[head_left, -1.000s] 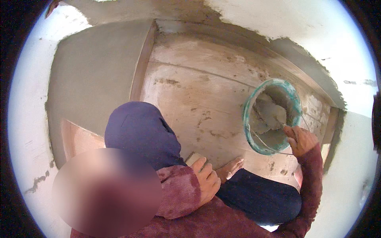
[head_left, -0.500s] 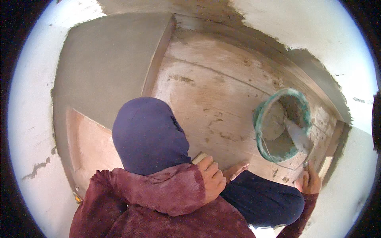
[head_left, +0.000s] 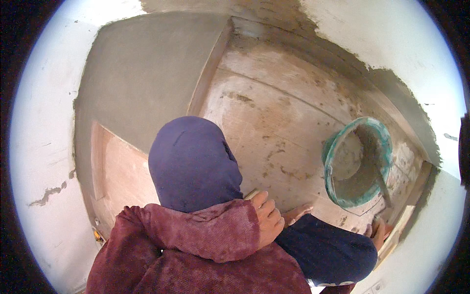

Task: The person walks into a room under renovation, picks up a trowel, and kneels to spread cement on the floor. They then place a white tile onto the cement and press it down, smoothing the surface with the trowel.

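My left hand [head_left: 270,218], at the end of a maroon sleeve, lies across my body with its fingers curled round a pale wooden piece [head_left: 251,194]. Only one end of that piece shows above the knuckles. My right hand [head_left: 378,231] is low at the right, partly hidden behind my right knee, and closed on a trowel. The trowel's blade [head_left: 384,190], seen nearly edge-on, leans at the near right rim of a green bucket [head_left: 333,183]. Grey mortar [head_left: 347,157] lies inside the tilted bucket. The trowel's grip is mostly hidden by my fingers.
My navy-clad left knee [head_left: 196,161] and right knee [head_left: 328,247] rise in front, a bare foot [head_left: 297,214] between them. A pale wooden strip [head_left: 397,235] lies beside my right hand. Grey plaster [head_left: 147,73] covers the far left; mortar spots mark the brownish floor [head_left: 274,117].
My right hand has moved down and nearer, and the trowel has turned from its flat face to nearly edge-on, away from the bucket's middle. The whole view has shifted slightly; my left hand keeps its grip.
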Demonstrator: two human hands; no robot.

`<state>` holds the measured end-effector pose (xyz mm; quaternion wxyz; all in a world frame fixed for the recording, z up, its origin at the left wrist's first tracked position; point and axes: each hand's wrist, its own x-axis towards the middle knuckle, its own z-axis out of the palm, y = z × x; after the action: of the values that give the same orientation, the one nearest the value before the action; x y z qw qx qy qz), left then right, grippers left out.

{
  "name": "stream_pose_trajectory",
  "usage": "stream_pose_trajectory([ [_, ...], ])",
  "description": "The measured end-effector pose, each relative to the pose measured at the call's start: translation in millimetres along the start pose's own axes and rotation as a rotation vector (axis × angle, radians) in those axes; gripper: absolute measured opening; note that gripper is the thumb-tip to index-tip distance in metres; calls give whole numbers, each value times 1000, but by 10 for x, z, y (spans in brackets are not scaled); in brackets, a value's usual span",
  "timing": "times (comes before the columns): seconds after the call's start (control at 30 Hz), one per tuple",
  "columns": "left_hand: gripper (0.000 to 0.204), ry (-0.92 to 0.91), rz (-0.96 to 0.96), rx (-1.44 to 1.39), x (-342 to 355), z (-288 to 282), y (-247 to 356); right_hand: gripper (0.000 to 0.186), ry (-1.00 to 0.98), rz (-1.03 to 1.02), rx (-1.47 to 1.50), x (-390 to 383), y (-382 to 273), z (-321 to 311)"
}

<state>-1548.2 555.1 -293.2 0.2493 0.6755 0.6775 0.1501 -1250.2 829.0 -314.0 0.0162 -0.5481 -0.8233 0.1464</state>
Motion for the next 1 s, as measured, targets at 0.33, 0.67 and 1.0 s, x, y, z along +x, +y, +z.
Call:
stream_pose_trajectory([
  [0.33, 20, 37, 26, 6, 15, 16, -34, 21, -97, -150, -226, 98, 130, 98],
  [0.67, 52, -204, 7, -7, 50, -82, -54, 27, -201, -118, -181, 190, -165, 43],
  [1.0, 33, -34, 44, -17, 41, -10, -63, 34, -73, -343, -251, 731, -357, -236],
])
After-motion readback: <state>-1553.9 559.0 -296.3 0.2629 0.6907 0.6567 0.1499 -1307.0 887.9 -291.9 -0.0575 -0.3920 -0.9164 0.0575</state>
